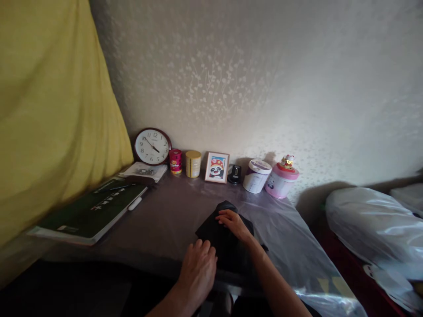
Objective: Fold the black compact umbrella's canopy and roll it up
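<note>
A dark black cloth (220, 240) lies crumpled near the table's front edge, with a raised fold at its far end. What kind of cloth item it is I cannot make out. My left hand (200, 264) is closed at the cloth's near left side, fingers curled down onto its edge. My right hand (233, 222) rests on top of the cloth, its fingers stretched out and slightly bent; the thumb is hidden. The cloth's near part blends into shadow between my forearms.
A plastic-covered table (165, 215) bears a large green book (89, 207) at left. Along the wall stand a clock (153, 146), a pink can (175, 161), a yellow-lidded can (193, 164), a panda picture frame (217, 167), a white tub (257, 176) and a pink tub (280, 182).
</note>
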Demonstrator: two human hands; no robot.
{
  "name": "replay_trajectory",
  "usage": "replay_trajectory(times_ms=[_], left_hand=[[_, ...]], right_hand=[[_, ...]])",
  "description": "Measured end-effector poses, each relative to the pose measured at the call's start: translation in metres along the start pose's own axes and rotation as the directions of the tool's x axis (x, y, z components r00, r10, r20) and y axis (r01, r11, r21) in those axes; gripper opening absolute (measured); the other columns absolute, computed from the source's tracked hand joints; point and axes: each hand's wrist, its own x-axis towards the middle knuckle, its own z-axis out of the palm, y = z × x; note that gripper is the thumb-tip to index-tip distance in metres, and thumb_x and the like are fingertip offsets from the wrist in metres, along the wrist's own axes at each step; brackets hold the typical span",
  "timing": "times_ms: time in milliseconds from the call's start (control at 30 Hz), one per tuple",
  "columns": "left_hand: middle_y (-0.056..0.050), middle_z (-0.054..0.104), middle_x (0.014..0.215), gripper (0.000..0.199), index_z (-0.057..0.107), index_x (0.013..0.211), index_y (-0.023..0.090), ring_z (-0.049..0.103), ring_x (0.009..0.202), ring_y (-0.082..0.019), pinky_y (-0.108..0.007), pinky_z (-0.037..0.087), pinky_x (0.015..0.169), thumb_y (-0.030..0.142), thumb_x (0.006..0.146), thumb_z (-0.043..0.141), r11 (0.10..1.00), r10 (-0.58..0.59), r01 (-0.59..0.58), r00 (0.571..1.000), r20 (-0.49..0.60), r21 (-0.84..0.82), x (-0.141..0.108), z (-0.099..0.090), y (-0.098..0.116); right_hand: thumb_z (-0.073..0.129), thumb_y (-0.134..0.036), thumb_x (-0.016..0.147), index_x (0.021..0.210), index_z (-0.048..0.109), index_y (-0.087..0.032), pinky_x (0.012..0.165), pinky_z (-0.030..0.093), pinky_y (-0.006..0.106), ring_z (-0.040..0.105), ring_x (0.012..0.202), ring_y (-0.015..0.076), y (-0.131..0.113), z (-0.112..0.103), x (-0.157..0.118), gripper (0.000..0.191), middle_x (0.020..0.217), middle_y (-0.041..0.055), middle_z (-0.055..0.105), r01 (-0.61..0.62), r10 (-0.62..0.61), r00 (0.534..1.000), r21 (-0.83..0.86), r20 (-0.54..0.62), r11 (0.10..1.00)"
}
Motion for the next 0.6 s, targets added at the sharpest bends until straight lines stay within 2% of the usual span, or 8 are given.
replay_trajectory(times_ms=[67,100,167,233,333,400,500,600], left_hand=[[-0.005,0.06,0.087,0.029,0.062,0.081,0.018,0.054,0.089,-0.022,-0.039,0.044,0.078,0.02,0.088,0.034,1.0,0.003,-0.003,0.999,-0.033,-0.017,0.0,-0.002,-0.003],[-0.006,0.06,0.093,0.027,0.062,0.087,0.018,0.054,0.093,-0.022,-0.04,0.043,0.081,0.021,0.087,0.035,0.999,0.031,-0.033,0.997,-0.064,-0.027,0.001,0.0,-0.003],[-0.008,0.055,0.117,0.029,0.055,0.11,0.018,0.05,0.107,-0.023,-0.041,0.04,0.091,0.021,0.086,0.039,0.993,0.103,-0.109,0.985,-0.137,-0.044,0.005,0.013,0.0],[-0.013,0.039,0.137,0.048,0.038,0.129,0.015,0.038,0.124,-0.027,-0.044,0.036,0.099,0.02,0.082,0.045,0.994,0.099,-0.106,0.983,-0.158,-0.037,0.011,0.031,0.005],[-0.02,0.034,0.14,0.06,0.033,0.133,0.009,0.036,0.126,-0.03,-0.043,0.039,0.098,0.01,0.075,0.051,1.0,-0.012,0.011,0.995,-0.1,-0.008,0.018,0.06,0.01],[-0.021,0.037,0.137,0.057,0.036,0.131,0.008,0.039,0.124,-0.03,-0.043,0.041,0.097,0.007,0.075,0.05,0.998,-0.059,0.061,0.991,-0.121,0.011,0.02,0.074,0.012],[-0.021,0.045,0.131,0.051,0.043,0.126,0.009,0.044,0.12,-0.03,-0.043,0.042,0.096,0.004,0.076,0.048,0.994,-0.091,0.101,0.979,-0.18,0.047,0.02,0.085,0.013],[-0.019,0.048,0.127,0.054,0.043,0.128,0.013,0.048,0.117,-0.03,-0.043,0.045,0.093,0.002,0.076,0.048,0.985,-0.107,0.133,0.971,-0.215,0.109,0.02,0.089,0.015]], right_hand=[[0.056,-0.03,0.069,0.096,0.057,-0.016,0.064,0.046,0.028,0.063,0.074,0.0153,0.003,0.0,0.002,0.03,0.091,0.0079,0.071,0.007,-0.007,1.0,-0.013,-0.003,1.0],[0.055,-0.03,0.07,0.096,0.057,-0.016,0.065,0.046,0.028,0.063,0.074,0.0154,0.005,0.0,0.003,0.029,0.091,0.0075,0.071,0.017,-0.017,1.0,-0.024,-0.003,1.0],[0.053,-0.029,0.073,0.097,0.058,-0.017,0.068,0.047,0.029,0.063,0.075,0.0155,0.007,0.002,0.003,0.027,0.09,0.0063,0.071,0.06,-0.06,0.998,-0.062,-0.005,0.996],[0.051,-0.028,0.076,0.097,0.06,-0.019,0.073,0.048,0.031,0.063,0.079,0.0161,0.007,0.005,0.0,0.024,0.089,0.0049,0.071,0.13,-0.134,0.991,-0.157,-0.018,0.979],[0.049,-0.029,0.082,0.091,0.065,-0.023,0.08,0.045,0.033,0.061,0.084,0.0174,0.0,0.013,-0.013,0.019,0.089,0.0033,0.07,0.262,-0.286,0.958,-0.408,0.004,0.874],[0.046,-0.03,0.086,0.087,0.067,-0.024,0.083,0.043,0.034,0.059,0.086,0.0183,-0.005,0.017,-0.023,0.022,0.089,0.0029,0.07,0.369,-0.378,0.921,-0.538,0.097,0.758],[0.04,-0.03,0.091,0.087,0.068,-0.024,0.092,0.037,0.036,0.055,0.098,0.0193,-0.005,0.016,-0.03,0.029,0.089,0.0025,0.069,0.516,-0.47,0.848,-0.581,0.245,0.629],[0.037,-0.029,0.092,0.095,0.067,-0.024,0.1,0.03,0.04,0.05,0.111,0.0198,0.005,0.009,-0.02,0.031,0.098,0.0025,0.069,0.553,-0.508,0.819,-0.605,0.267,0.573]])
